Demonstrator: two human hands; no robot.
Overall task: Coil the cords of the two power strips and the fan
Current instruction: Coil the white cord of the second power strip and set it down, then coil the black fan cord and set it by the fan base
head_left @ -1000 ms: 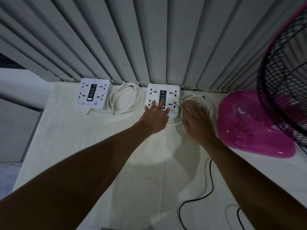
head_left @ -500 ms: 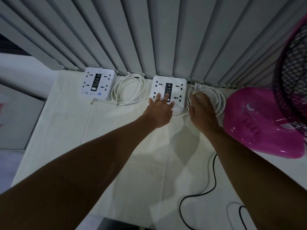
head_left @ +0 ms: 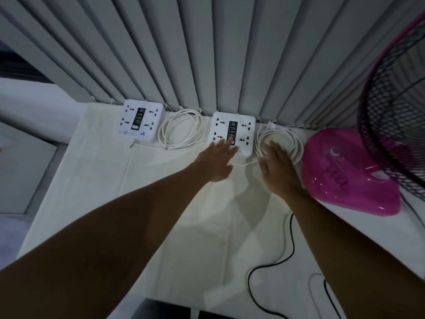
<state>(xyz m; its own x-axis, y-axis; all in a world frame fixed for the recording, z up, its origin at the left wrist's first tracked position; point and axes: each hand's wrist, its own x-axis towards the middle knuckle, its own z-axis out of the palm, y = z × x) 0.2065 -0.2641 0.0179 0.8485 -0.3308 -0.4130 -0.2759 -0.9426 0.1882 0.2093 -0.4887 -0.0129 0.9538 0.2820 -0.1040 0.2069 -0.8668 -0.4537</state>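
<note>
Head view: right hand hides part of white coil; both grips wide, left hand flat.

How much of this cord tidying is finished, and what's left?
Looks done: the left power strip has its white coil lying beside it. In hand: the left hand rests on the second power strip while the right hand presses flat on its coil. Left: the fan's black cord lies loose.
</note>
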